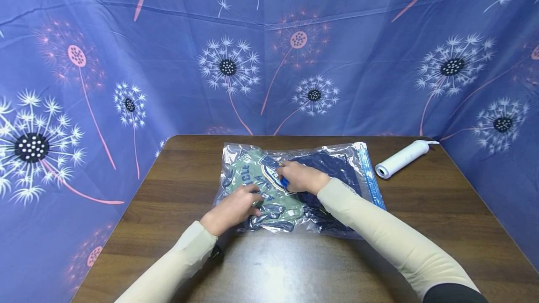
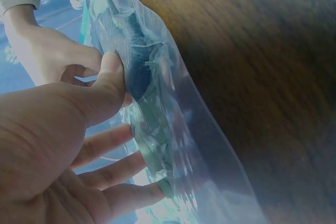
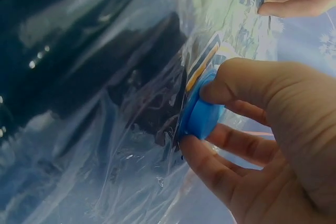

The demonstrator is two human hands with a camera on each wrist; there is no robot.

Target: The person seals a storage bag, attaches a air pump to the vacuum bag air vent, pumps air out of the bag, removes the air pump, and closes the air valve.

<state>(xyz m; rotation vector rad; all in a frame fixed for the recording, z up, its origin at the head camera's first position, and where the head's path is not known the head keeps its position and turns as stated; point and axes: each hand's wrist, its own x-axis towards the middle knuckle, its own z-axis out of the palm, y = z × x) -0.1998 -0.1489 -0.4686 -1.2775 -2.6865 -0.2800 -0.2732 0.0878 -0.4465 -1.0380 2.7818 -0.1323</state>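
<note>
A clear plastic vacuum storage bag (image 1: 229,151) lies flat on the table, with a green garment (image 1: 240,172) with lettering on its left side and a dark navy garment (image 1: 345,167) on its right. My right hand (image 1: 301,176) pinches the round blue valve cap (image 3: 205,116) on the bag's upper face between thumb and fingers. On the near left part of the bag, over the green garment, rests my left hand (image 1: 236,205). Its fingers are spread on the film in the left wrist view. The blue-striped zip edge (image 1: 370,176) runs along the bag's right end.
A white cylindrical hand pump (image 1: 402,158) lies on the brown wooden table (image 1: 429,214), right of the bag. Blue cloth (image 1: 168,83) with dandelion prints hangs behind the table and at both sides.
</note>
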